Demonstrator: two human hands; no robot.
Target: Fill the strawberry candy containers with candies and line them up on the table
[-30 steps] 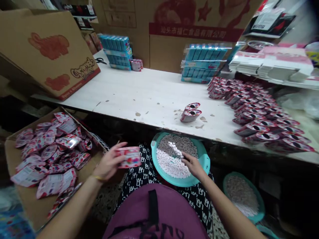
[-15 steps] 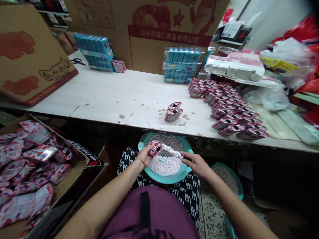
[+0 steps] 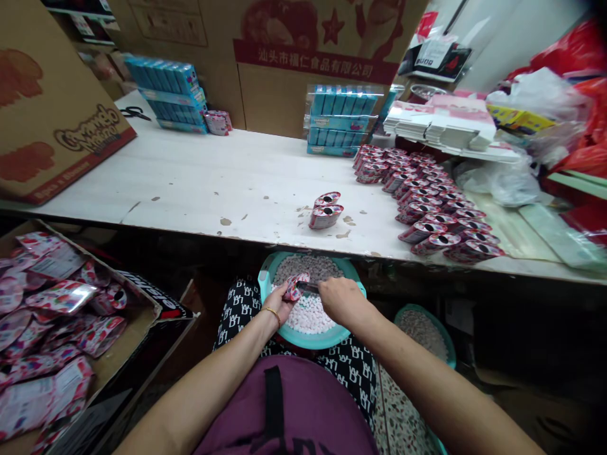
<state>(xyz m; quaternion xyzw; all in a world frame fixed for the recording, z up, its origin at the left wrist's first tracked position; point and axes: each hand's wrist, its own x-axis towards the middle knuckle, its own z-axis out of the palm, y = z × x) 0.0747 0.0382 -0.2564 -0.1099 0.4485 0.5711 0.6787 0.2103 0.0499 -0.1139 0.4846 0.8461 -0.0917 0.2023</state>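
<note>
While the white desk (image 3: 256, 170) stretched across the view, its flat top chipped in brownish patches, a broad cardboard box (image 3: 275, 95) with a dark red band stood along its back edge, and a smaller printed carton (image 3: 57, 88) sat at its left end. Below, an open box (image 3: 137, 325) held a heap of loose pouches (image 3: 61, 296), glossy and crinkled. Across the lap sat a round turquoise plastic basin (image 3: 310, 341), filled with small, rounded, matte pellets (image 3: 308, 319), white toward the body and greyer in the shade of the desk. Shiny blue wrapped packs (image 3: 344, 104) stood against the back box, and filled-looking pouches (image 3: 420, 230) stood in close rows at the right, each showing a dark oval on top. Over the basin, the right grip (image 3: 344, 300) was a closed fist around a slim dark tool (image 3: 309, 287), while the left grip (image 3: 281, 303) pinched one red-and-white pouch (image 3: 294, 288). That pouch lay at the left fingertips, just beyond them and tilted toward the right fist, with the tool's end at its mouth; how far the tool reached inside could not be told.
</note>
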